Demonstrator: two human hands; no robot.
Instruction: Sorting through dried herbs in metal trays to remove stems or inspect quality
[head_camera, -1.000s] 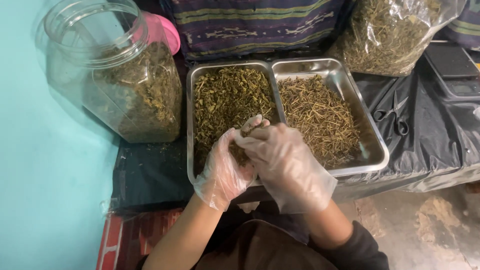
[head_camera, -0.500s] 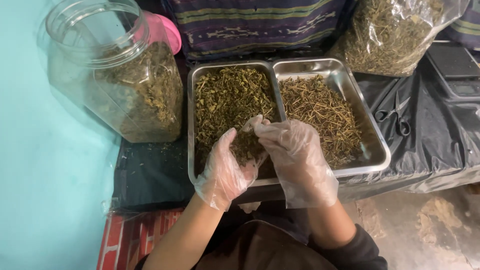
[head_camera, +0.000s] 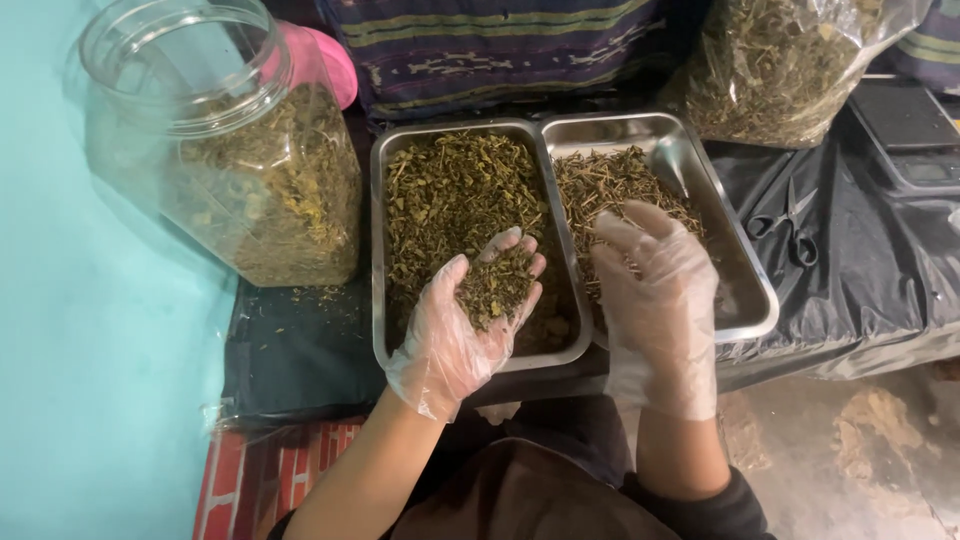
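We cannot see much of our own arms: the forearms run out of the bottom edge, and thin clear gloves blur the outline of each finger. Our left hand (head_camera: 470, 325) is turned palm up and cupped around a small heap of crumbled dried leaves (head_camera: 495, 285), held above the near end of the left steel tray (head_camera: 378, 300), which is filled with the same green-brown leaf. Our right hand (head_camera: 655, 300) hangs flat over the near part of the right steel tray (head_camera: 745, 275), fingers spread and loose, gripping nothing; it hides the dried stems (head_camera: 610, 185) beneath it. The two trays sit touching, side by side, on black plastic sheeting (head_camera: 300, 350). To the left a clear plastic jar (head_camera: 225, 150), tilted and partly filled with herb, stands just beside the left tray, and a pink lid (head_camera: 335, 65) peeks out behind it. A clear bag of dried herb (head_camera: 785, 60) is cut off at the top edge. Black scissors (head_camera: 785, 225) lie near the right tray, and a dark scale (head_camera: 910, 135) behind them is cropped by the right edge.
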